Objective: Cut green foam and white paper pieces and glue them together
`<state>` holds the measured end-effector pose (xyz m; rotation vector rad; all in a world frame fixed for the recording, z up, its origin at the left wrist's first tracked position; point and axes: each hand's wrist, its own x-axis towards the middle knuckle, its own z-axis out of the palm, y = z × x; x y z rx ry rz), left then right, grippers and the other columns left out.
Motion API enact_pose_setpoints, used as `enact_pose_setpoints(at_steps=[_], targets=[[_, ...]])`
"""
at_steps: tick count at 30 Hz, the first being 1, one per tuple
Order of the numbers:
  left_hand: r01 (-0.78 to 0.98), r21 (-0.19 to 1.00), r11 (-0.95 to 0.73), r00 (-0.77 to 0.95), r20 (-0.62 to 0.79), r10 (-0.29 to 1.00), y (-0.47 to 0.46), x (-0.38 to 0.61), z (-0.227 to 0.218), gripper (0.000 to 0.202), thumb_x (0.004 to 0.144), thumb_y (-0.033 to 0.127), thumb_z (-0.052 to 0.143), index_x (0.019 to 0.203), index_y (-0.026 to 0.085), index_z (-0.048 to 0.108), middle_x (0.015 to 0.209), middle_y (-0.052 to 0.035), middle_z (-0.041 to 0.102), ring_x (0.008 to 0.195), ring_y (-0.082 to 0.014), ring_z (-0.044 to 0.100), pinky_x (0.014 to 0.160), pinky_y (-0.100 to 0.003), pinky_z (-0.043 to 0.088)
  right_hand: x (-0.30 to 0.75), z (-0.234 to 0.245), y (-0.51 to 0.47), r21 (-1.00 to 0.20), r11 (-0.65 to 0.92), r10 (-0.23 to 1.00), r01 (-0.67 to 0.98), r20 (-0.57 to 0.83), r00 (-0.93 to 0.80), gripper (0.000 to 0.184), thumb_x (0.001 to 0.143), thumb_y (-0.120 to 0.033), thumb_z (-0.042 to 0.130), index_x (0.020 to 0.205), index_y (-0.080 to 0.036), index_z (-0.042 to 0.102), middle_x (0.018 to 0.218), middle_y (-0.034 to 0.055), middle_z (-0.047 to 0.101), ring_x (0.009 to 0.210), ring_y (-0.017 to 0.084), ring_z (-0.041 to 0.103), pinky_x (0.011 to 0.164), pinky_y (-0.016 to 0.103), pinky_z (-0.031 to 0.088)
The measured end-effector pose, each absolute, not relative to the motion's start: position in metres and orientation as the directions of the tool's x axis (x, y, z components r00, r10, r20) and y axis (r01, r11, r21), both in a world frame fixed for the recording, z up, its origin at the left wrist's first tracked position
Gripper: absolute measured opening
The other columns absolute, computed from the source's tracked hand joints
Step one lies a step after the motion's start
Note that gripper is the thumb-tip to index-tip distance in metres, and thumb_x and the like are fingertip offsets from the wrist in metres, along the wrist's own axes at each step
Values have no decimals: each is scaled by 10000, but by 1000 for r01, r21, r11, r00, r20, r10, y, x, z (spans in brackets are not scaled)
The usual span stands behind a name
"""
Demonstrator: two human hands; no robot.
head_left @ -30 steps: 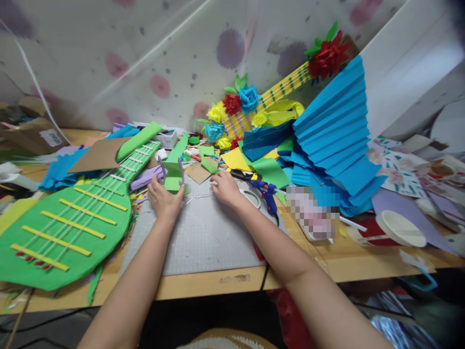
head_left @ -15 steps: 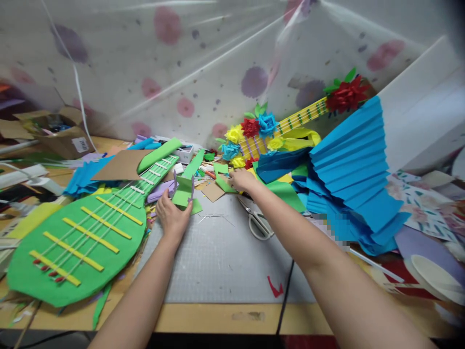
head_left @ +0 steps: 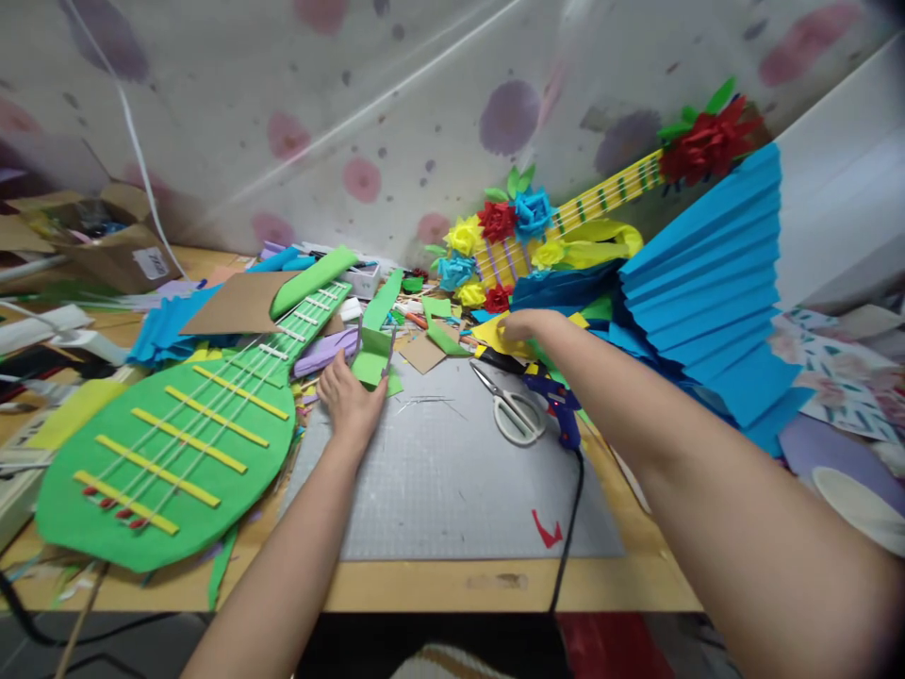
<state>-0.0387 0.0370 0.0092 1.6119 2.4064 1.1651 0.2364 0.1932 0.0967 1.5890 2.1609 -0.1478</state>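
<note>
Left hand point(head_left: 353, 399) grasps the green box point(head_left: 372, 361) by the mat's point(head_left: 452, 490) far edge; right hand point(head_left: 529, 326), grip unclear, meets yellow paper point(head_left: 489, 332), its forearm point(head_left: 629, 405) close enough to the glue gun point(head_left: 566, 415) to knock it

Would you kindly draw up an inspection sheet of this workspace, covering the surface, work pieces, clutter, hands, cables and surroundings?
Surface: grey cutting mat on a wooden table.
Work pieces: green folded piece with purple edging; yellow paper.
Clutter: scissors and a glue gun at the mat's right; red scrap near its front edge; paper scraps behind.
Hands: left hand around the near side of the green folded piece; right hand at the yellow paper, grip unclear.
Cables: black cable runs from the glue gun over the table's front edge.
Surroundings: green paper instrument left, blue pleated paper right, flowered sheet behind.
</note>
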Motion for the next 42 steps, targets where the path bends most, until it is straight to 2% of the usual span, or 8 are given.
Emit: enact_pose_setpoints(at_steps=[4,13,21,25,28,35,39,42], targets=[[796,572,199,-461,360,811,40,-37,7,779,639,445,633,1279,96,361,1174,-200,498,1135,-347,425,979,-479,264,247,112,189,136,345,827,929,-511,-232,458,749,-180,561,1206,-144,568,1231,122,566,1049,241,570,848,299,437],[819,551,162,-405,354,843,39,-30,9,778,642,425,631,1287,88,358,1181,-198,495,1132,-335,416,990,-476,242,266,126,132,158,553,716,818,-592,-369,238,745,-197,562,928,-248,707,990,31,678,962,198,591,765,243,403],[815,550,181,-430,366,825,40,-32,9,772,641,421,627,1281,78,362,1170,-202,497,1129,-337,415,988,-480,237,258,113,138,396,417,858,818,-467,-212,439,751,-470,566,1025,-140,659,1107,195,604,994,322,576,756,378,442],[820,549,159,-418,387,822,43,-32,8,758,639,409,627,1276,96,362,1173,-188,497,1126,-330,421,996,-475,225,253,109,147,441,401,877,803,-438,-197,314,783,-343,545,988,-140,670,1064,178,629,990,302,584,755,349,448],[822,553,134,-399,392,829,43,-32,8,760,643,413,623,1282,104,351,1179,-188,491,1135,-327,414,1000,-475,219,253,117,155,329,306,904,893,-396,-164,280,789,-289,536,985,-137,666,1044,156,642,976,283,591,752,327,456],[856,510,81,-309,380,872,42,-25,9,761,639,426,628,1274,89,379,1151,-181,525,1117,-319,438,997,-451,235,245,148,147,-354,52,785,934,-563,-257,151,824,-241,540,907,-166,642,939,78,668,835,150,632,722,249,487],[887,459,51,-245,376,894,42,-22,6,770,643,439,625,1279,80,383,1155,-188,526,1127,-321,435,1001,-446,227,216,156,136,-331,40,727,943,-638,-254,114,788,-248,601,855,-164,640,858,50,678,783,133,644,722,254,502],[904,428,26,-195,358,913,39,-20,7,810,640,470,627,1297,74,368,1158,-196,527,1127,-324,436,998,-450,223,188,154,134,-56,132,742,990,-656,-136,150,734,-186,642,852,-96,659,806,96,676,794,191,646,734,316,508]])
